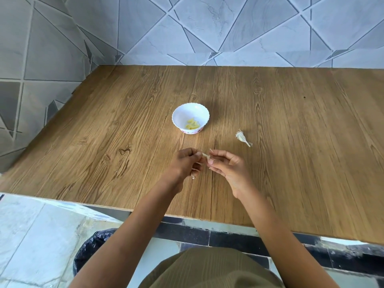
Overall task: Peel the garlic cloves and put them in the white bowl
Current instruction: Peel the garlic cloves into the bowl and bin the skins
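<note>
A small white bowl (pixel 190 118) with a scalloped rim stands mid-table, holding several pale yellow peeled cloves (pixel 193 124). Nearer me, above the table, my left hand (pixel 187 164) and my right hand (pixel 226 165) meet fingertip to fingertip around one garlic clove (pixel 206 155). Both hands pinch it, and a strip of papery skin sticks up between them. Most of the clove is hidden by my fingers. To the right of the bowl lies the remainder of the garlic head (pixel 242 138), with its stalk and dry roots.
The wooden table (pixel 124 142) runs back to a grey tiled wall. Its front edge lies close to my body. Under the table by my left arm stands a bin with a black liner (pixel 91 252).
</note>
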